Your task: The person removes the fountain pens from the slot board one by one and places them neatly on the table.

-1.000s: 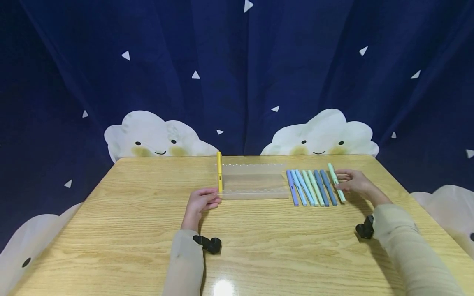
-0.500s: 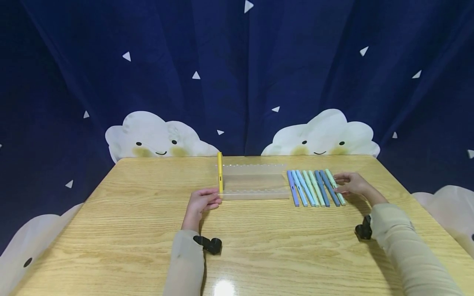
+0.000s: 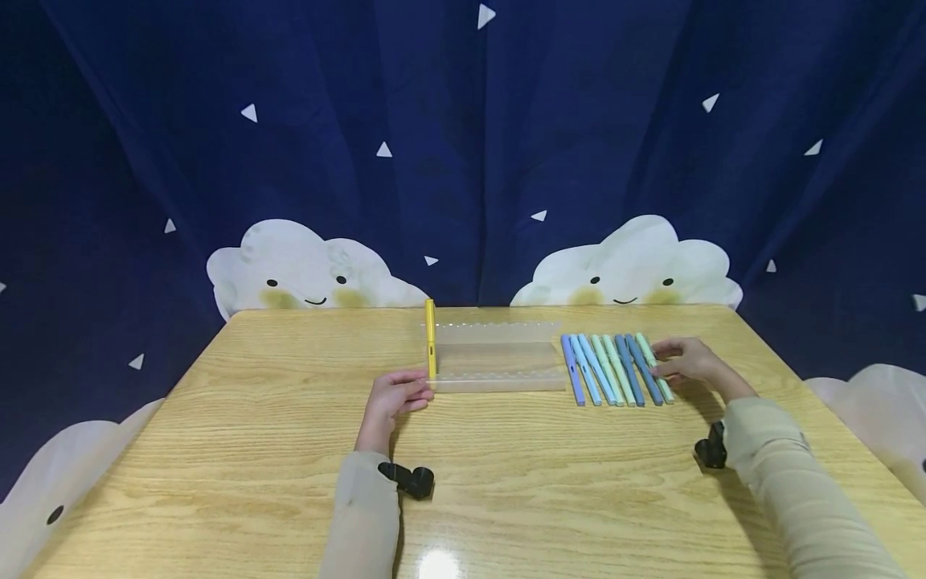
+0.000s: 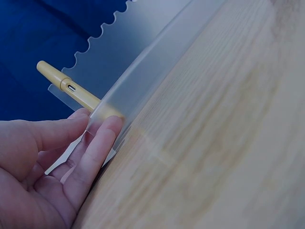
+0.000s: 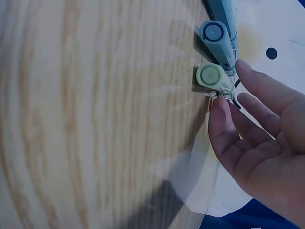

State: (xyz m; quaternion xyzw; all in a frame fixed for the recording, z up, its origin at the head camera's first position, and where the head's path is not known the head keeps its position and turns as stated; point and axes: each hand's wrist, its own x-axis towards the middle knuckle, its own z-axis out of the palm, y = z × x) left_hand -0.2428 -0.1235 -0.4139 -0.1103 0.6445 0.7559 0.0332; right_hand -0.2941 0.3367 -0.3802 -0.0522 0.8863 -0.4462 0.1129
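A clear frosted pen rack (image 3: pixel 495 384) with scalloped edges stands on the table, and a yellow pen (image 3: pixel 431 342) sits in its leftmost notches. My left hand (image 3: pixel 394 396) pinches the rack's front left corner between thumb and fingers, just by the yellow pen's lower end. To the right lies a row of pens: purple (image 3: pixel 573 370), light blue, light green and dark blue (image 3: pixel 647 370). My right hand (image 3: pixel 690 362) rests beside the light green pen (image 5: pixel 212 76) at the row's right end, loosely bent fingertips against its right side.
Behind the wooden table (image 3: pixel 506 482) hangs a dark blue curtain (image 3: pixel 463 161) with white triangles and cloud faces. Black wrist cameras sit on both forearms, over beige sleeves (image 3: pixel 788 466).
The last light green pen, held tilted in my right hand, has come down and left against the dark blue pen; my fingers have eased off it. My left hand stays put.
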